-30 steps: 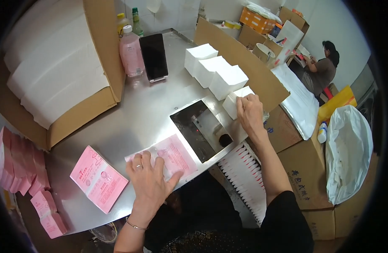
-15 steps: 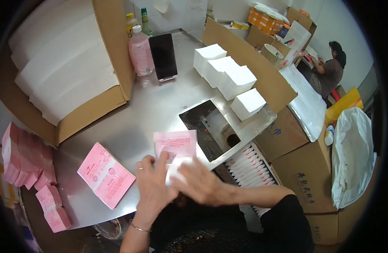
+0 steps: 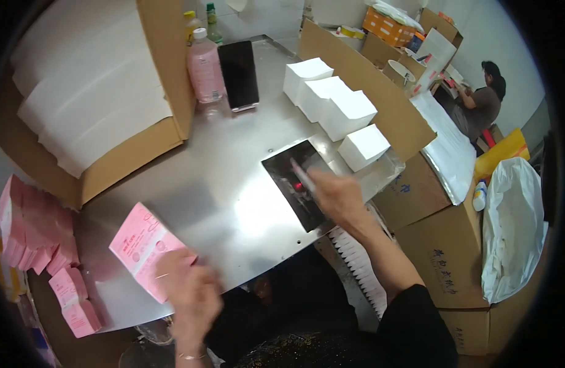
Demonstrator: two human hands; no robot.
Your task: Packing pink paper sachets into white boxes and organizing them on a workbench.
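Note:
My right hand (image 3: 337, 196) is closed over the dark rectangular opening (image 3: 282, 168) in the metal table. A thin pale-pink packet (image 3: 302, 175), blurred and seen nearly edge-on, sticks out of its fingers beside a small red light in the opening. At the left, my left hand (image 3: 193, 285) is on the lower right corner of a stack of pink printed packet wrappers (image 3: 141, 242). Motion smears its fingers, so their grip does not show. Blocks of folded white tissue (image 3: 344, 113) stand beyond the opening.
More pink wrappers (image 3: 37, 227) are piled at the left edge. A carton of white sheets (image 3: 101, 104) stands far left, near a phone (image 3: 238, 76) and a pink bottle (image 3: 205, 67). Cardboard boxes (image 3: 439, 260) line the right; a person (image 3: 482, 101) sits beyond.
My hands have parted. The right has moved right and away to the opening with the packet; the left has moved left and down to the wrapper stack. The packet has left the table middle.

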